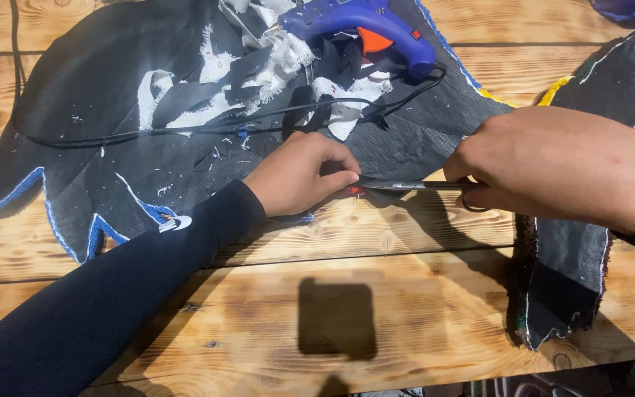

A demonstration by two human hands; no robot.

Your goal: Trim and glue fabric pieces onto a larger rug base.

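Two hands work on a knotty plank counter point(376, 309): left hand point(299, 176) pinches black fabric point(112, 95); right hand point(545, 165) grips scissors point(413, 186). Glue gun point(365, 26) lies behind.

Blue glue gun point(365, 26), black cord point(185, 131), wooden table point(420, 309).

Silver scissors point(413, 185) lie level above a wooden table, blades pointing left at the edge of a large black cloth point(112, 88) with blue-trimmed jagged edges, spread flat
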